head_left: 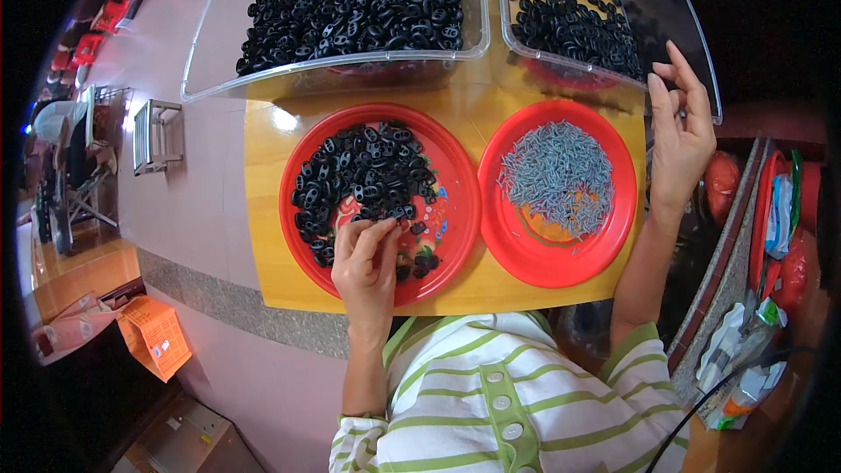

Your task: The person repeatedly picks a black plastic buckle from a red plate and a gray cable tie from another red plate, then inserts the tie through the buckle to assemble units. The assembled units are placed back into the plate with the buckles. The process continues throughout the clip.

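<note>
My left hand [363,256] is over the near part of a round red tray [460,236], its thumb and fingers pinched together. Its fingertips are at the edge of a heap of small black oval plastic pieces with two holes [363,162]; whatever they pinch is too small to make out. My right hand [681,131] is raised beside the near right corner of a clear plastic bin [578,66], fingers apart, with nothing seen in it. Between my hands, a second red dish [561,273] holds many thin grey metal pins or screws [561,171].
A larger clear bin [350,60] full of black pieces [368,4] stands at the back. The right bin has flatter black ovals [574,31]. All stand on a yellow table [263,210]. An orange basket [155,337] and a metal-framed stool [156,136] are at left; bagged items [740,368] lie right.
</note>
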Demonstrator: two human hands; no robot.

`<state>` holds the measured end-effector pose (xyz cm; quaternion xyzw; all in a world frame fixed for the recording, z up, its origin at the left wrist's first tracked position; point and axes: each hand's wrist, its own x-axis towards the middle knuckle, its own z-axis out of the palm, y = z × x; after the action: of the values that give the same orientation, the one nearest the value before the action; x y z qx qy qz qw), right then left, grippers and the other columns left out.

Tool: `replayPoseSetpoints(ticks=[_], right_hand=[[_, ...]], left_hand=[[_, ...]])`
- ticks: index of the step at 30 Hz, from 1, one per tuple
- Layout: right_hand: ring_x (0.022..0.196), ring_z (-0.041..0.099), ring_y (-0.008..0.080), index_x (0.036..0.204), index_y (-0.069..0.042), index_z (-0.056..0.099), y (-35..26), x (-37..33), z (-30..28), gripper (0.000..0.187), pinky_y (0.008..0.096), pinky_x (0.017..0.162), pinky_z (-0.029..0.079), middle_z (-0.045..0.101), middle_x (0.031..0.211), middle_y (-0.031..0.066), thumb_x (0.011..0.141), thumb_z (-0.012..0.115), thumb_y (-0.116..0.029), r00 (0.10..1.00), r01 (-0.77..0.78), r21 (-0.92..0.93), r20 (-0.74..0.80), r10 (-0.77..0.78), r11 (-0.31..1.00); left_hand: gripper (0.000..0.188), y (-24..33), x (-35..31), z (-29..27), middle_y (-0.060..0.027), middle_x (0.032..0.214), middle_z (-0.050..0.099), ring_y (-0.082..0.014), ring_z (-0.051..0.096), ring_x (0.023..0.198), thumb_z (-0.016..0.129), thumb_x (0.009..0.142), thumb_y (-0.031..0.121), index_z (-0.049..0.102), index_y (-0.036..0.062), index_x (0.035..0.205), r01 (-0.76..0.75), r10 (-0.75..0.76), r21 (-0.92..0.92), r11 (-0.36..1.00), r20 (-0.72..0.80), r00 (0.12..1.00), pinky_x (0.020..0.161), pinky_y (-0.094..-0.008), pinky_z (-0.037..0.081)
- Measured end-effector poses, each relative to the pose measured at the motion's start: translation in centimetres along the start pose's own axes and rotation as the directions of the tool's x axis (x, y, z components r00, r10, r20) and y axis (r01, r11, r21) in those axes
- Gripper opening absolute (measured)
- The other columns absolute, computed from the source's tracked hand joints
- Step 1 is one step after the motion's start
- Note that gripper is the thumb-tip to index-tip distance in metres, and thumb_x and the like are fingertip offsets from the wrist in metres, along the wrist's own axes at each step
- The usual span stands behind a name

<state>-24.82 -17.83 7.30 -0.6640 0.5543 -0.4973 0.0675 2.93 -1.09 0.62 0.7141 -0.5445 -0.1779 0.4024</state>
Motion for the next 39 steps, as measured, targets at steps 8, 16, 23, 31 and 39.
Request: replayPoseSetpoints(ticks=[8,16,23,31,39], right_hand=[[0.078,0.052,0.0066,0.108,-0.003,0.064,-1.0,-3.5,-1.6,0.022,0.0178,0.063,0.043,0.061,0.099,0.0031,0.086,0.060,-0.002,0.990,-0.136,0.133,-0.017,0.139,0.982],[0.083,0.057,0.0112,0.100,-0.003,0.065,-1.6,-9.0,-1.8,0.016,0.0216,0.069,0.045,0.061,0.095,0.0063,0.086,0.059,-0.001,0.932,-0.274,0.168,0.291,0.218,0.947],[0.072,0.055,0.0099,0.096,-0.002,0.065,-2.3,-12.6,-2.4,0.013,0.0223,0.061,0.045,0.060,0.090,0.0060,0.085,0.059,0.001,0.851,-0.372,0.171,0.456,0.261,0.912],[0.068,0.057,0.0190,0.088,-0.001,0.063,-2.2,-14.9,-2.4,0.010,0.0295,0.058,0.046,0.057,0.081,0.0078,0.078,0.066,-0.002,0.789,-0.246,0.047,0.590,0.171,0.968],[0.069,0.059,0.0241,0.086,-0.003,0.062,-2.7,-15.6,-0.7,0.011,0.0331,0.060,0.047,0.058,0.082,0.0086,0.078,0.068,-0.008,0.827,0.024,0.041,0.561,-0.043,0.999]], left_hand=[[0.016,0.7,-0.7,0.9,-0.0086,0.078,0.057,-0.0220,0.055,0.072,0.072,0.071,0.002,0.066,0.0038,0.086,-0.074,0.064,0.116,0.990,0.091,0.994,0.063,-0.0321,0.045],[0.026,1.2,0.3,0.3,-0.0110,0.083,0.058,-0.0249,0.057,0.076,0.070,0.074,0.001,0.064,0.0025,0.099,-0.062,0.057,0.116,0.991,0.053,0.997,0.069,-0.0347,0.047],[0.026,-0.2,2.0,1.2,-0.0098,0.082,0.057,-0.0204,0.059,0.071,0.068,0.076,0.001,0.063,0.0029,0.101,-0.206,0.199,0.235,0.950,0.054,0.979,0.063,-0.0305,0.048],[0.031,0.8,0.7,0.4,-0.0093,0.089,0.057,-0.0181,0.057,0.070,0.069,0.075,0.000,0.061,0.0031,0.105,-0.167,0.158,0.154,0.974,0.064,0.985,0.060,-0.0284,0.046],[0.024,1.0,-2.5,0.4,-0.0093,0.080,0.057,-0.0233,0.058,0.072,0.069,0.074,0.001,0.064,0.0036,0.097,-0.134,0.122,0.040,0.990,0.222,0.967,0.064,-0.0327,0.047]])
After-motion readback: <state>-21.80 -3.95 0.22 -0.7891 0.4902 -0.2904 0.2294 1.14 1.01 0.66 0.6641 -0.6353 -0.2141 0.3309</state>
